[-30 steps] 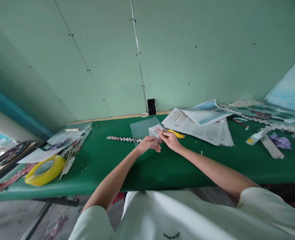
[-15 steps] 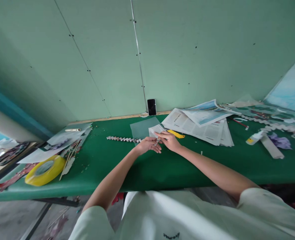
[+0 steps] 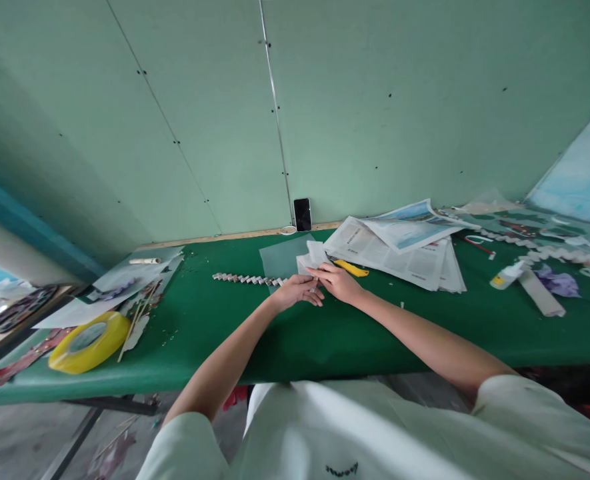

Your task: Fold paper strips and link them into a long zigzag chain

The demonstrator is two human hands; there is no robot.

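My left hand (image 3: pixel 296 292) and my right hand (image 3: pixel 341 283) meet above the middle of the table. Their fingertips close together on a small pale paper strip (image 3: pixel 317 285), mostly hidden by the fingers. Just behind the fingers are small pieces of white printed paper (image 3: pixel 313 255). A zigzag chain of folded paper (image 3: pixel 245 279) lies to the left, its right end near my left hand. Beyond it is a translucent sheet (image 3: pixel 279 255). A yellow-handled cutter (image 3: pixel 352 268) rests beside my right hand, close to a stack of newspaper sheets (image 3: pixel 389 250).
A phone (image 3: pixel 303 215) leans on the wall at the back. At left are a yellow tape roll (image 3: pixel 91 342), sticks (image 3: pixel 137 320) and paper sheets (image 3: pixel 82 303). A glue bottle (image 3: pixel 507 275), purple crumpled paper (image 3: pixel 559 281) and another folded chain (image 3: pixel 565 256) lie at right.
My right fingers have shifted slightly left over my left fingertips, covering more of the small strip. The white paper pieces behind the hands now stand up higher and more apart.
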